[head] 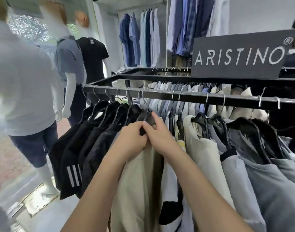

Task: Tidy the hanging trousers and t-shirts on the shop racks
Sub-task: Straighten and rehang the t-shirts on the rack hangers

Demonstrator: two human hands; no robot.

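Observation:
A black metal rack rail (160, 95) runs across the middle. Several black garments (86, 141) hang at its left end, and beige, white and grey t-shirts (254, 168) hang to the right. Between them hangs a beige garment (136, 186) on a black hanger (147, 117). My left hand (132, 138) grips the top of this beige garment just under the hanger. My right hand (157, 131) pinches the hanger's shoulder, its fingers curled over the black plastic. The two hands touch each other.
Three dressed mannequins (71, 64) stand at the left by the glass shopfront. A dark "ARISTINO" sign (239, 56) sits on the rack's top frame. More shirts hang on a rear rail and on the back wall (140, 39). Tiled floor lies at lower left.

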